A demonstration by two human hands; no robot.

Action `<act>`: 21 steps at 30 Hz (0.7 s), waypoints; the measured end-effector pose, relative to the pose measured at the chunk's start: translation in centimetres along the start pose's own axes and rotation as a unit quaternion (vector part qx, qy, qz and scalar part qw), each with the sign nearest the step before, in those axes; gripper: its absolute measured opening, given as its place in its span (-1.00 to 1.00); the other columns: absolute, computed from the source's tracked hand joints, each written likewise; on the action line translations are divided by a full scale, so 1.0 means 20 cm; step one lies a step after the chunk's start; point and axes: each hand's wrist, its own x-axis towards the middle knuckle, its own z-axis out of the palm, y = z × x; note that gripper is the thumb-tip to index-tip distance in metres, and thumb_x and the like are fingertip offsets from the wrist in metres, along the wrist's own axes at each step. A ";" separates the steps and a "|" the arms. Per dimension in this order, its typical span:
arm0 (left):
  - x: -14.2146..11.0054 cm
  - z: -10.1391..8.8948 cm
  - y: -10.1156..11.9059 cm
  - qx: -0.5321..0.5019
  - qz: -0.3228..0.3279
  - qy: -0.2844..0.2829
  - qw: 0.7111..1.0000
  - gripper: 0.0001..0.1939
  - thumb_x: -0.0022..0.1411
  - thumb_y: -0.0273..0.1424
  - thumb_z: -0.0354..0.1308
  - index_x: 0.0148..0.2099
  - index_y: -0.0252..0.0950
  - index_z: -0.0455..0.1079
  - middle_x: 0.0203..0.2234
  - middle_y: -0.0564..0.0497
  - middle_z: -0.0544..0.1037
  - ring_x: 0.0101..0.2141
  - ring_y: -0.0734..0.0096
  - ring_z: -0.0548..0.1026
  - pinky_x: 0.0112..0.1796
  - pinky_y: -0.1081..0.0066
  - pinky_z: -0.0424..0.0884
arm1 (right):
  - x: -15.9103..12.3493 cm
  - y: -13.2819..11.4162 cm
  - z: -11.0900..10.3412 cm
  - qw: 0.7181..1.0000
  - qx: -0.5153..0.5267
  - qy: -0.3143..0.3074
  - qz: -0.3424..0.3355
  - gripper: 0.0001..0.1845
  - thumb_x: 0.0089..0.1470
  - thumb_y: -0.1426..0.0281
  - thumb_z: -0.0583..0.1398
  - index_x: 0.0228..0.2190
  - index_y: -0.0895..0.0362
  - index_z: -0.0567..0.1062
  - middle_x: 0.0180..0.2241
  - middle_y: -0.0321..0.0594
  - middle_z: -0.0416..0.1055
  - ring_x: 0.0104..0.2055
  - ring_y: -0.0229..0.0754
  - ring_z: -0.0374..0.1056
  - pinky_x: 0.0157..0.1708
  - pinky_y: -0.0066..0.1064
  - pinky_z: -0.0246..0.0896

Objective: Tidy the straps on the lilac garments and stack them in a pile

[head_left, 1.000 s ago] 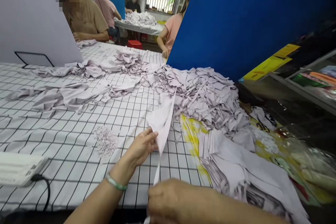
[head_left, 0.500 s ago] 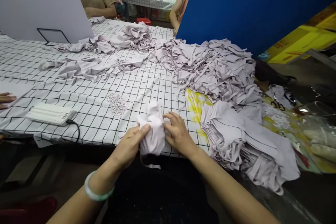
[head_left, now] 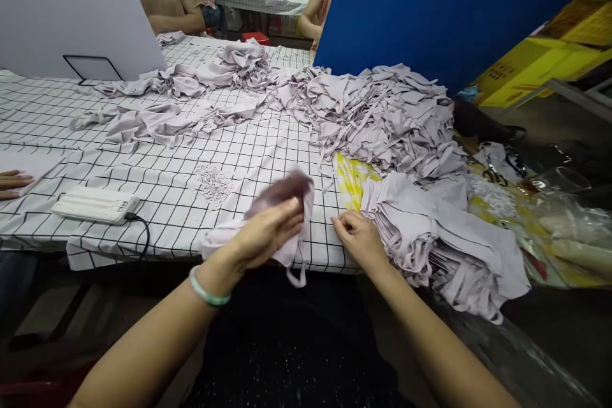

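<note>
My left hand [head_left: 268,233] grips a crumpled pale lilac fabric piece [head_left: 287,194] at the near edge of the checked table [head_left: 167,185]; a thin strap loop hangs down from it. My right hand [head_left: 356,239] is just right of the piece, fingers curled in a pinch, with nothing I can make out in them. It rests beside a flattened stack of lilac pieces [head_left: 440,236]. A big loose heap of the same pieces [head_left: 382,115] lies behind.
A white power bank [head_left: 95,204] with a black cable lies at the left. Small white scraps [head_left: 213,180] dot the cloth. Another person's fingers [head_left: 12,183] reach in at the far left. A blue board [head_left: 430,6], a white board [head_left: 57,6] and seated people stand behind.
The long piece held up taut a second ago was bunched between both hands. Now my left hand alone holds it, turned over, and my right hand has moved right toward the stack.
</note>
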 end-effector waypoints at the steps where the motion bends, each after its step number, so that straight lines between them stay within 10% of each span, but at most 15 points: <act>1: 0.01 -0.02 -0.05 0.041 -0.016 0.004 0.999 -0.60 0.22 -0.18 0.26 0.07 -0.17 0.50 0.11 -0.09 0.51 0.17 0.18 0.41 0.17 0.19 0.35 | 0.00 0.05 0.03 0.999 0.002 -0.021 0.029 -0.67 0.18 0.32 0.16 -0.59 0.07 0.26 -0.57 -0.30 0.29 -0.50 -0.21 0.25 -0.44 -0.35 0.16; 6: -0.08 -0.19 -0.09 0.345 0.063 0.079 0.933 -0.69 0.31 -0.18 0.14 -0.06 -0.24 0.55 -0.13 -0.13 0.61 -0.09 0.17 0.54 -0.02 0.16 0.45 | 0.00 0.09 0.10 0.995 0.025 -0.036 0.093 -0.79 0.20 0.22 0.13 -0.35 0.10 0.43 -0.34 -0.17 0.42 -0.35 -0.14 0.36 -0.32 -0.31 0.29; 10: 0.02 -0.29 0.02 0.583 0.231 0.187 0.756 -0.78 0.28 -0.34 0.11 -0.09 -0.28 0.50 -0.11 -0.17 0.56 -0.06 0.11 0.47 -0.04 0.11 0.39 | 0.18 0.02 0.20 0.992 0.000 -0.064 0.109 -0.57 0.10 0.08 0.24 -0.11 0.12 0.45 -0.11 -0.03 0.43 -0.13 -0.01 0.39 -0.15 -0.16 0.34; 15: 0.27 -0.31 0.04 0.761 0.150 0.095 0.623 -0.75 0.15 -0.51 0.15 -0.09 -0.31 0.49 -0.12 -0.22 0.58 0.02 -0.09 0.42 0.05 -0.07 0.25 | 0.37 -0.10 0.11 0.991 0.043 -0.125 0.000 -0.87 0.17 0.31 0.22 -0.35 0.10 0.53 -0.23 -0.13 0.48 -0.09 -0.03 0.41 -0.02 -0.12 0.31; 18: 0.26 -0.29 0.06 0.785 0.119 0.087 0.602 -0.80 0.05 -0.60 0.11 -0.31 -0.27 0.49 -0.38 -0.12 0.59 -0.19 0.02 0.50 0.00 -0.02 0.25 | 0.30 -0.19 -0.13 0.991 0.076 0.010 -0.113 -0.89 0.23 0.39 0.19 -0.28 0.06 0.55 -0.23 -0.18 0.50 -0.13 -0.09 0.43 -0.05 -0.17 0.34; 21: 0.11 -0.27 0.13 0.737 0.111 0.133 0.653 -0.86 0.04 -0.51 0.13 -0.36 -0.23 0.49 -0.52 -0.05 0.52 -0.39 0.16 0.46 -0.20 0.17 0.31 | 0.14 -0.24 -0.36 0.985 0.028 0.121 -0.121 -0.87 0.19 0.45 0.24 -0.24 0.01 0.57 -0.25 -0.22 0.51 -0.18 -0.09 0.44 -0.09 -0.18 0.34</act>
